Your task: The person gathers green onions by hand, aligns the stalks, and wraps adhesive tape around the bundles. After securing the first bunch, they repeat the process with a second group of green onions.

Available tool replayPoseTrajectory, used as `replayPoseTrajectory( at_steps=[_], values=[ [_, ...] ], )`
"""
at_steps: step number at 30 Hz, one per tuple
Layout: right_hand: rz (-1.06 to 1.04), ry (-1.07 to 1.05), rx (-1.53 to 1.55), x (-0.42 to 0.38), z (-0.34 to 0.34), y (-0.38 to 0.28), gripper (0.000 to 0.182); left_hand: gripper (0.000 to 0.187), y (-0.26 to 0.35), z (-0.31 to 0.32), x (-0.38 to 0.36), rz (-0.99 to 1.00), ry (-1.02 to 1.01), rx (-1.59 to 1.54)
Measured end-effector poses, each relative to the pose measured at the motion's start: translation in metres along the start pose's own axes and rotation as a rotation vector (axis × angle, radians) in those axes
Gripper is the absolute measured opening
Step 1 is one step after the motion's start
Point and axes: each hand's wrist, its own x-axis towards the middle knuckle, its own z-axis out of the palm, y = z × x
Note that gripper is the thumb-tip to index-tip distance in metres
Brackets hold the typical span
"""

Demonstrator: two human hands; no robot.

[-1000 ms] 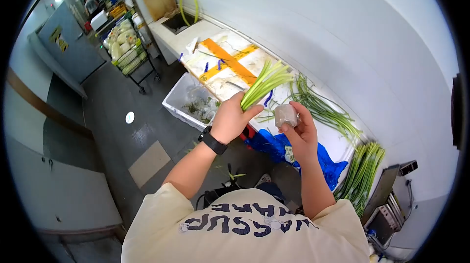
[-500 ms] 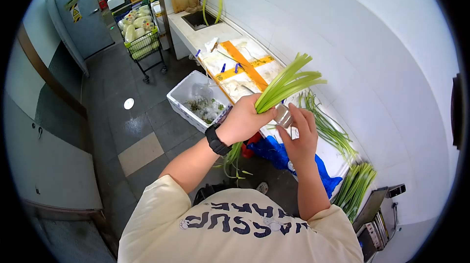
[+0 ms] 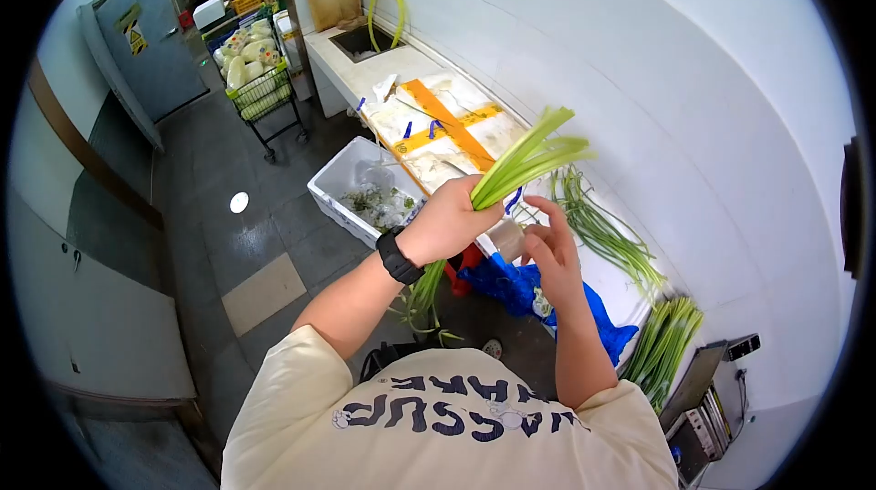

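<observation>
A bunch of long green stalks (image 3: 529,161) is gripped in my left hand (image 3: 447,221), its pale ends fanned toward the wall and its thin ends hanging below the wrist. Just under the left fingers is a clear, roll-shaped piece that looks like a tape roll (image 3: 505,239), slightly blurred. My right hand (image 3: 555,253) is right beside that roll, fingers apart and bent, with the fingertips close to its edge. A blue plastic bag (image 3: 511,285) lies on the counter below both hands. Loose green stems (image 3: 607,230) are spread beyond my right hand.
A stack of green stalks (image 3: 664,344) lies at the right counter end. White foam lids with orange tape (image 3: 447,125) cover the counter toward the sink (image 3: 360,41). On the floor stands a foam box (image 3: 333,198) with scraps. A loaded cart (image 3: 260,93) is farther back.
My right hand has loosened from the clear roll, its fingers now spread. The roll has shifted left and down, under the bunch. My left hand keeps its grip, moved slightly left.
</observation>
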Motion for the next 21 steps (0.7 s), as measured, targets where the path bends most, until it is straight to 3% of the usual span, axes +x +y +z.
replayPoseTrajectory(
  at_steps=[4, 6, 9, 14, 18, 21],
  values=[
    [0.106, -0.02, -0.193, 0.005, -0.012, 0.013, 0.026, 0.02, -0.005, 0.008, 0.005, 0.035, -0.058, 0.06],
    [0.057, -0.011, -0.252, 0.007, -0.018, 0.02, 0.023, 0.022, -0.009, 0.013, 0.007, 0.091, -0.055, 0.061],
    [0.008, 0.103, -0.16, 0.002, -0.015, 0.014, 0.015, 0.025, -0.019, 0.016, 0.014, 0.184, -0.017, 0.256],
    [-0.093, 0.184, -0.054, 0.005, -0.012, 0.001, 0.011, 0.027, -0.018, 0.028, 0.019, 0.048, 0.118, 0.821],
    [-0.007, 0.225, -0.194, 0.023, -0.007, 0.008, 0.013, 0.023, -0.04, 0.042, 0.02, 0.19, 0.153, 1.025],
    [0.035, 0.327, -0.377, 0.035, -0.011, 0.022, 0.016, 0.031, -0.056, 0.051, 0.018, 0.244, 0.173, 1.208]
  ],
)
